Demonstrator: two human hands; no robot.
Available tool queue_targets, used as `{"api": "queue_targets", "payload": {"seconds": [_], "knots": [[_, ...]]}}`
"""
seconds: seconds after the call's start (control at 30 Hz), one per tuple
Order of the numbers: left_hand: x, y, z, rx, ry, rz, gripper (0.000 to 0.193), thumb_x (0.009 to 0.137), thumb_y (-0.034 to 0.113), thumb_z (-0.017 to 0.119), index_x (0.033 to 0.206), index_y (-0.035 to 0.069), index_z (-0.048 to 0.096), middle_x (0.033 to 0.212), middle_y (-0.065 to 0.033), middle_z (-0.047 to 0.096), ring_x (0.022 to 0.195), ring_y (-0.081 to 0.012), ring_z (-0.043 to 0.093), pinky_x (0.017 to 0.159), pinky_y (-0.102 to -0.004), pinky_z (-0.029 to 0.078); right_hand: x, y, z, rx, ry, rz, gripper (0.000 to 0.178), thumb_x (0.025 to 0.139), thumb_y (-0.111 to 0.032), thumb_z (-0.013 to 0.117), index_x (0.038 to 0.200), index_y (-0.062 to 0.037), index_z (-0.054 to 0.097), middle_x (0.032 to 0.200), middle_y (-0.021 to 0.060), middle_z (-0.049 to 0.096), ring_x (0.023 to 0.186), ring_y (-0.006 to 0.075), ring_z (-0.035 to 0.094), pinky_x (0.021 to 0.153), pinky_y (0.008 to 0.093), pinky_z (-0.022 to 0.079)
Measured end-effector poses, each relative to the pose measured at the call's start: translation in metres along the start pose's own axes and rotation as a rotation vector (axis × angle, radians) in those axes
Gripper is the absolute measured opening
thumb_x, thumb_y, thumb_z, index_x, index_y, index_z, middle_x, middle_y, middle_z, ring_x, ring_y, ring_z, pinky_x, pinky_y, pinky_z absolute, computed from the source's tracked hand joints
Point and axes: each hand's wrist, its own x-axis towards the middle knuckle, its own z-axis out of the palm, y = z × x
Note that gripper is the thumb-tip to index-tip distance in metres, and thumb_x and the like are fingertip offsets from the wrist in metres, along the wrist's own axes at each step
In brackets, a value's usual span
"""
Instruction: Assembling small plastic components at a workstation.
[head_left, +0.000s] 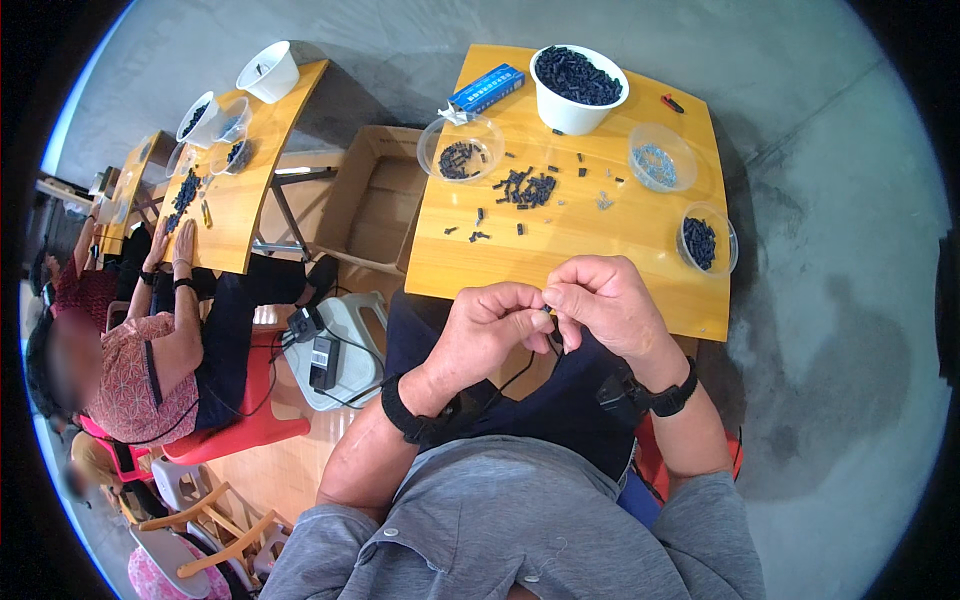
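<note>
My left hand (487,332) and my right hand (612,308) meet just off the table's near edge, fingertips pinched together. Between them is a small dark piece (548,311), mostly hidden by the fingers. Beyond my hands, a loose pile of small black plastic parts (526,189) lies on the yellow wooden table (600,262). A few tiny silvery metal pieces (604,201) are scattered to its right. More black parts fill a clear tub (700,243) near the right edge, and another clear tub (657,160) holds small metal pieces.
At the table's back stand a white bucket (577,92) full of black parts and a blue box (488,90). A clear bowl (460,147) sits at left, a red-and-black tool (672,103) at back right. An open carton (375,200) and grey stool (338,350) separate me from a seated person (150,365).
</note>
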Motion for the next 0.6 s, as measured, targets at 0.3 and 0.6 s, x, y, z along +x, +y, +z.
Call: {"api": "queue_targets", "payload": {"seconds": [0.3, 0.6], "knots": [[0.004, -0.004, 0.011, -0.099, 0.014, -0.024, 0.014, 0.092, 0.004, 0.053, 0.101, -0.004, 0.06, 0.087, -0.0095, 0.067, 0.079, -0.0141, 0.065, 0.071, -0.0256, 0.055, -0.003, 0.016, 0.003, 0.024, 0.14, -0.046, 0.015, 0.089, -0.01, 0.061, 0.081, 0.0024, 0.062, 0.062, 0.0006, 0.058, 0.048, 0.0039, 0.049, 0.042, 0.0184, 0.038], [0.008, -0.001, 0.008, -0.092, 0.003, 0.031, 0.013, 0.092, 0.004, 0.053, 0.101, -0.003, 0.059, 0.09, -0.0074, 0.066, 0.083, -0.0126, 0.063, 0.075, -0.0236, 0.052, 0.002, 0.009, -0.002, 0.199, 0.167, 0.037, 0.023, 0.09, -0.019, 0.061, 0.077, -0.0004, 0.057, 0.059, 0.0006, 0.055, 0.045, 0.0045, 0.048, 0.04, 0.0175, 0.038]]}}
